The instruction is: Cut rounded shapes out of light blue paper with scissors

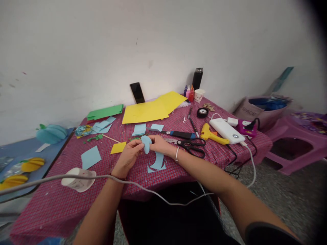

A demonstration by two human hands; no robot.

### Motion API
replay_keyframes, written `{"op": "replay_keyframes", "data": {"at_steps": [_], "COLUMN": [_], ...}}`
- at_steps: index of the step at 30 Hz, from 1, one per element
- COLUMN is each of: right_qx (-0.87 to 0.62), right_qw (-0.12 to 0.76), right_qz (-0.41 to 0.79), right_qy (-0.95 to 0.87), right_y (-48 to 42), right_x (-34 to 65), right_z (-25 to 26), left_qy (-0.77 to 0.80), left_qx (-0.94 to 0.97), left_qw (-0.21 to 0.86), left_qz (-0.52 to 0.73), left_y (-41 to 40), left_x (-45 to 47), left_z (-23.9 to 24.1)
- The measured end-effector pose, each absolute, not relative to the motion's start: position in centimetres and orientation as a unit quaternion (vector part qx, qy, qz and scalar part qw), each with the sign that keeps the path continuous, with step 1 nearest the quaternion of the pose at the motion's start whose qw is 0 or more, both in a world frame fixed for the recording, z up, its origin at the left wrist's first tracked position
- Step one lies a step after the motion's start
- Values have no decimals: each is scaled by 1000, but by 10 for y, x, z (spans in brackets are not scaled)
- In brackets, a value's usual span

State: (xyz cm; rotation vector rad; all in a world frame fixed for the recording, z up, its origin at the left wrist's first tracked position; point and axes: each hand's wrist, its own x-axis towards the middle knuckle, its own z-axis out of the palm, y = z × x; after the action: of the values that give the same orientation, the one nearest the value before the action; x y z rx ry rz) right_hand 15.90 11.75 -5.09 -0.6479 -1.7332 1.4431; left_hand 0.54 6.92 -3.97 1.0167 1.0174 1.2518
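Note:
Both my hands meet over the red checked tablecloth (51, 207). My left hand (129, 156) and my right hand (160, 144) pinch a small rounded light blue paper cutout (146, 144) between their fingertips, holding it up above the table. A silver bangle sits on my right wrist. Just below the hands lies the light blue paper scrap (157, 162) with a curved hole cut out of it. Black-handled scissors (192, 145) lie close to my right hand.
Yellow sheets (150, 109), green sheets (105, 112) and blue paper pieces (90, 157) are spread around. A yellow glue gun (211, 134), white power bank (227, 130), tape roll, pens, glue bottles, a cup, a flask and a phone stand at the right and back. A white cable crosses the front; pink stool right.

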Motion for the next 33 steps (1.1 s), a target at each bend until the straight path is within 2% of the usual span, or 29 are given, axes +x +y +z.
{"op": "replay_keyframes", "data": {"at_steps": [9, 17, 23, 28, 33], "right_qx": [-248, -234, -282, -283, -299], "right_qw": [380, 436, 413, 408, 358], "right_qz": [553, 555, 495, 492, 437], "right_qy": [-698, -669, -710, -715, -769], "right_y": [117, 115, 116, 117, 112], "right_x": [159, 164, 161, 154, 177], "right_z": [-51, -41, -49, -54, -30], "left_qy": [439, 449, 443, 423, 422], "left_qx": [442, 429, 410, 411, 374], "left_qw": [546, 483, 489, 508, 532], "left_qz": [560, 618, 630, 627, 632], "left_y": [70, 72, 71, 72, 68], "left_x": [6, 5, 8, 20, 21], "left_z": [-39, -40, -42, -42, -40]}}
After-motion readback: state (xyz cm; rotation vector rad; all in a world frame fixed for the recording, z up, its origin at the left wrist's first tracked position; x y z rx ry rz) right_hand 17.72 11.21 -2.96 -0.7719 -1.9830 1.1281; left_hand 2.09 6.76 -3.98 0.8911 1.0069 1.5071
